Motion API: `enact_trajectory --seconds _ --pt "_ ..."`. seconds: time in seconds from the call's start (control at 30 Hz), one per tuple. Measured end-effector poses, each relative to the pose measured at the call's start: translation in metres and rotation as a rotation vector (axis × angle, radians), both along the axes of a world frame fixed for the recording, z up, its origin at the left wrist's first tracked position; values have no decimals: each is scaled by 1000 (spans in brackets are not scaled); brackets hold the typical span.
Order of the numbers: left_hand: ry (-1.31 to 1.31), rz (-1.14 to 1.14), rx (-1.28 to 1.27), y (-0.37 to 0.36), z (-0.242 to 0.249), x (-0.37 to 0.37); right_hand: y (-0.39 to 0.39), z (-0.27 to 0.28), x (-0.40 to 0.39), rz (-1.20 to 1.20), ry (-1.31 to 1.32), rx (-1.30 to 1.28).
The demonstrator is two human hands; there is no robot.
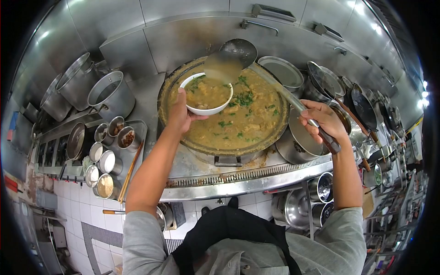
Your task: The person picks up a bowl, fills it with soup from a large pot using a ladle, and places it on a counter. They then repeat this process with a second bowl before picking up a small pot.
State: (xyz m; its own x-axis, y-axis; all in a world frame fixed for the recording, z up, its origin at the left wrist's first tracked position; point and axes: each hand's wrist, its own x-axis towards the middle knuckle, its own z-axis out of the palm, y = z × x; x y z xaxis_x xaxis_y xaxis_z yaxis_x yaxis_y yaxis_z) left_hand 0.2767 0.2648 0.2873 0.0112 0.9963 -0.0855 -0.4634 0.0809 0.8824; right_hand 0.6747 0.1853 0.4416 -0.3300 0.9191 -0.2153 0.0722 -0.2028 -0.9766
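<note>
My left hand (182, 112) grips a white bowl (207, 111) from its left side, over the pot. Yellow-brown soup with green herbs fills much of the bowl. In my right hand (323, 120) is the long handle of a ladle (242, 49), its dark scoop tipped above the bowl's far rim. A blurred sheet of soup (223, 68) falls from the scoop into the bowl. Underneath stands a wide pot (220, 149) of the same thick soup (256, 117), with chopped green herbs (244, 98) floating on it.
On the left are a tall metal pot (112, 96), small metal containers (107, 161) of ingredients and long chopsticks (130, 172). A round lid (282, 72) and a steel pot (300, 144) stand right of the soup. The steel counter edge (247, 180) runs in front of me.
</note>
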Motion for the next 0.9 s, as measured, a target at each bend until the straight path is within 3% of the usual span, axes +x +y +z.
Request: enact_trajectory --seconds 0.2,0.23,0.33,0.37,0.47,0.57,0.9 --pt "37 6 15 -33 28 -13 24 -50 14 71 -540 222" --pt "47 0 17 -39 34 -16 18 -42 4 52 -843 318" --pt "89 -32 17 -53 39 -29 35 -100 21 50 -953 1042" --pt "107 -47 19 -56 41 -33 32 -103 22 59 -1004 861" --pt "92 -97 14 -70 49 -37 24 -109 12 83 -1225 696" --pt "85 -115 -15 -84 58 -33 18 -124 1 101 -1358 723" --pt "114 -426 6 -117 75 -9 -33 -121 -30 39 -1354 458"
